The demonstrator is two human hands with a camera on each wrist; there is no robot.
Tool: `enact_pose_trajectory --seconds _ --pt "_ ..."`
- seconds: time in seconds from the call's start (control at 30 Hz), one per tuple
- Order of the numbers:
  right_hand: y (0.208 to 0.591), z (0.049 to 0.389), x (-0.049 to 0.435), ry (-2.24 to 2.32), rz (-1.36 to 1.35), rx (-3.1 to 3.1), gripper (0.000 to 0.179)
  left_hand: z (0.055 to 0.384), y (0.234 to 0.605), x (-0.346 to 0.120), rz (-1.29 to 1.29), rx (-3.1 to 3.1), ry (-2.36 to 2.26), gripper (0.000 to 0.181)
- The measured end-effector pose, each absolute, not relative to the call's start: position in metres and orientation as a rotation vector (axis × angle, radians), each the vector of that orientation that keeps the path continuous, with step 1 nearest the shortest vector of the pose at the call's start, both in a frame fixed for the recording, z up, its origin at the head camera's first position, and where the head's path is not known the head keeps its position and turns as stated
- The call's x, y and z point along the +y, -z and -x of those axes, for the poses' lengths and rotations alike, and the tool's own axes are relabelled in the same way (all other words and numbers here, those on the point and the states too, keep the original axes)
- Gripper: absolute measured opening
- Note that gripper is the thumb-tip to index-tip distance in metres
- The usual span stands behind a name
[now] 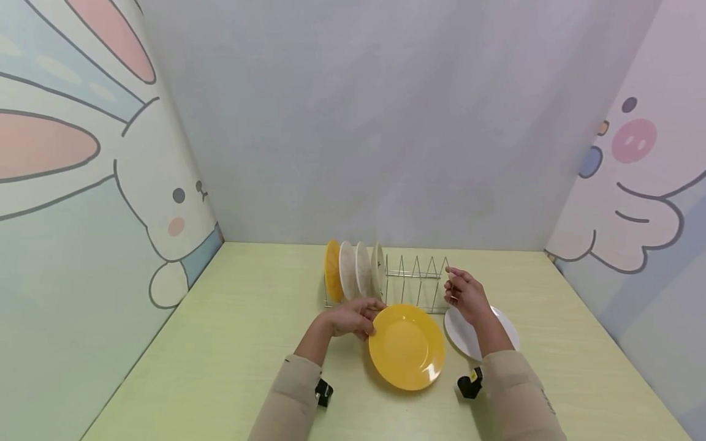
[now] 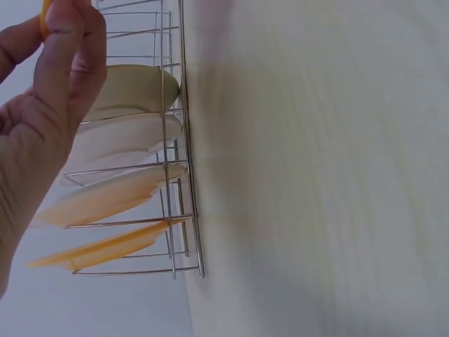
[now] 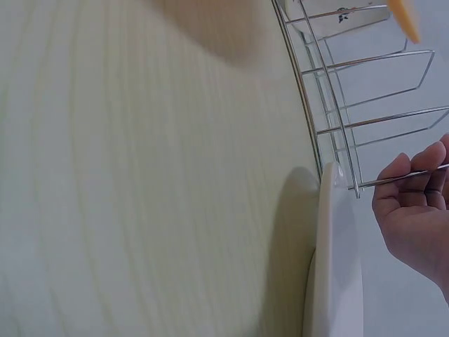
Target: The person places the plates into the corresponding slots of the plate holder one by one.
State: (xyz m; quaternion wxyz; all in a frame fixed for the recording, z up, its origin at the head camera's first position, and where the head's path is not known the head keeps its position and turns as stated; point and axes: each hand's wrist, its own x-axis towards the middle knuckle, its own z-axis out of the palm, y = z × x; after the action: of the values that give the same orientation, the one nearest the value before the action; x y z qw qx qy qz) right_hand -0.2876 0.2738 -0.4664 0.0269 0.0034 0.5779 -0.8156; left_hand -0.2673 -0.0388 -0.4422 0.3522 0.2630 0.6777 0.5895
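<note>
My left hand pinches a yellow plate at its left edge, holding it over the table in front of a wire dish rack. In the left wrist view only a sliver of that plate shows between thumb and fingers. My right hand is at the rack's right end, where the right wrist view shows thumb and fingers around the end wire. Upright in the rack's left half stand another yellow plate and several whitish ones, the rightmost a cream plate with a small dark print.
A white plate lies at the rack's right end, partly under my right forearm. Black wrist devices show beside both sleeves. A grey wall rises behind the table, with cartoon-printed walls at both sides.
</note>
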Motion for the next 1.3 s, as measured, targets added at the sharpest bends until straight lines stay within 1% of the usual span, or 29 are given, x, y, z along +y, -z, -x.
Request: enact_pose_trajectory --seconds 0.1,0.3,0.57,0.73,0.97,1.1,1.3 --pt "0.467 0.288 0.275 2.530 -0.016 1.770 0.017 0.264 0.439 -0.038 -0.673 1.797 -1.543 0.046" --pt "0.466 0.289 0.273 2.540 -0.014 1.754 0.025 0.253 0.431 -0.036 -0.580 1.892 -1.629 0.047" --pt "0.465 0.288 0.273 2.535 0.003 1.765 0.015 0.246 0.428 -0.037 -0.520 1.889 -1.769 0.048" --pt "0.466 0.288 0.273 2.539 -0.015 1.772 0.015 0.244 0.425 -0.042 -0.544 1.900 -1.844 0.050" --pt "0.465 0.288 0.273 2.540 -0.020 1.768 0.023 0.244 0.419 -0.048 -0.535 1.911 -1.954 0.049" --pt "0.466 0.288 0.273 2.543 -0.038 1.772 0.016 0.244 0.415 -0.048 -0.490 1.921 -2.003 0.050" --pt "0.465 0.288 0.272 2.536 -0.030 1.779 0.014 0.242 0.409 -0.049 -0.434 1.954 -2.066 0.050"
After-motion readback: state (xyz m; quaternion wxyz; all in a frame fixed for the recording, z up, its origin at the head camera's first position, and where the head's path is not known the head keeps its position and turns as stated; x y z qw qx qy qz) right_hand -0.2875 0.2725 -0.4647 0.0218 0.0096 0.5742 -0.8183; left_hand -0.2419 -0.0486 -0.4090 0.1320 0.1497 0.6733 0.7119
